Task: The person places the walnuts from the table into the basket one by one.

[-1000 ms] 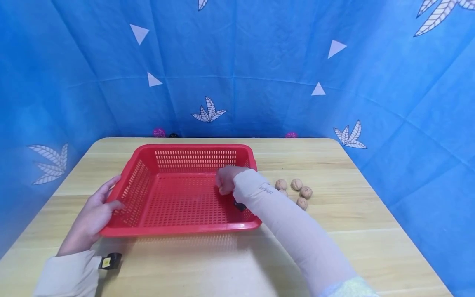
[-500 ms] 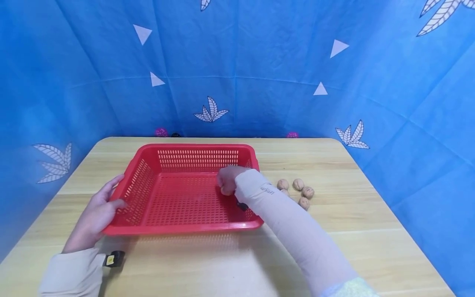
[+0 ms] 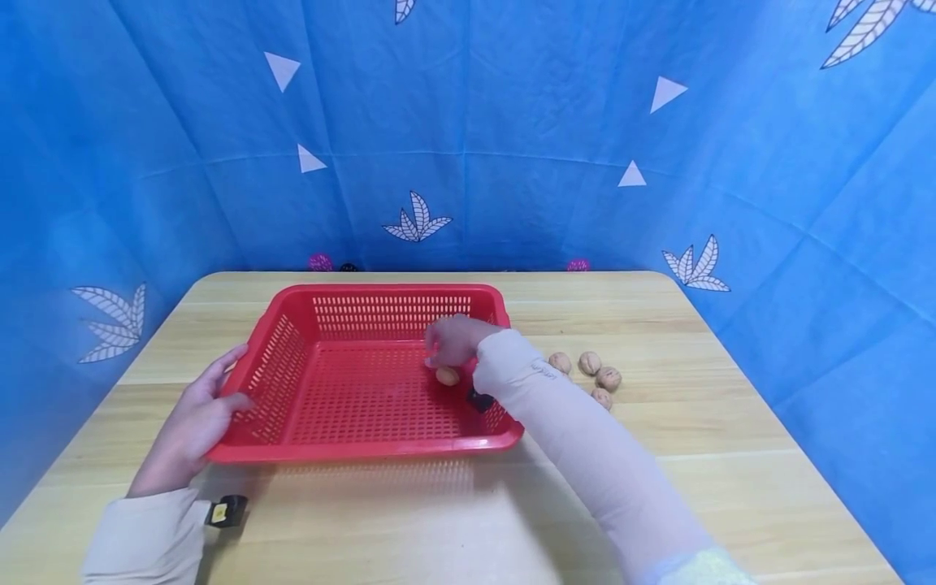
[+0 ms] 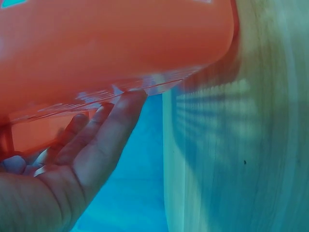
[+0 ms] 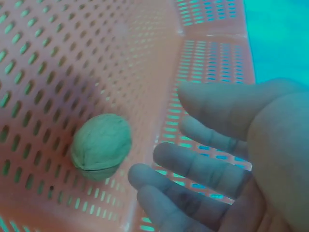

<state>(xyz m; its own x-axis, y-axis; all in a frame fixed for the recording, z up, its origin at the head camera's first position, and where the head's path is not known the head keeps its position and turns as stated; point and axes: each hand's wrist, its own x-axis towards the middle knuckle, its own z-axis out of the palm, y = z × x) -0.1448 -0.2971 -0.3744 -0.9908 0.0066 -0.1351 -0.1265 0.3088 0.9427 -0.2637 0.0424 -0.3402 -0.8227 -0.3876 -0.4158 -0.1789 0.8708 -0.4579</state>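
Observation:
A red plastic basket [image 3: 366, 452] with slotted walls stands on the table, tilted up at its left end. My left hand [image 3: 193, 418] grips that end, thumb over the rim and fingers against the outer wall, as the left wrist view shows the hand [image 4: 96, 154] beneath the basket side [image 4: 120, 43]. Inside, near the right wall, a walnut [image 3: 448, 376] lies on the slotted bottom. My right hand [image 3: 457, 340] hovers just above it, fingers spread. The right wrist view shows a gap between the walnut [image 5: 101, 145] and the fingertips [image 5: 140, 175].
Several walnuts [image 3: 589, 362] lie on the wooden table [image 3: 695, 504] right of the basket, partly behind my right sleeve [image 3: 585, 447]. A blue patterned cloth [image 3: 512, 106] hangs behind and beside the table. A small black device [image 3: 228, 512] sits at my left wrist.
My right hand has let go of the walnut, opened its fingers and risen slightly up and right. The walnut now shows on the basket bottom. My left hand keeps its grip.

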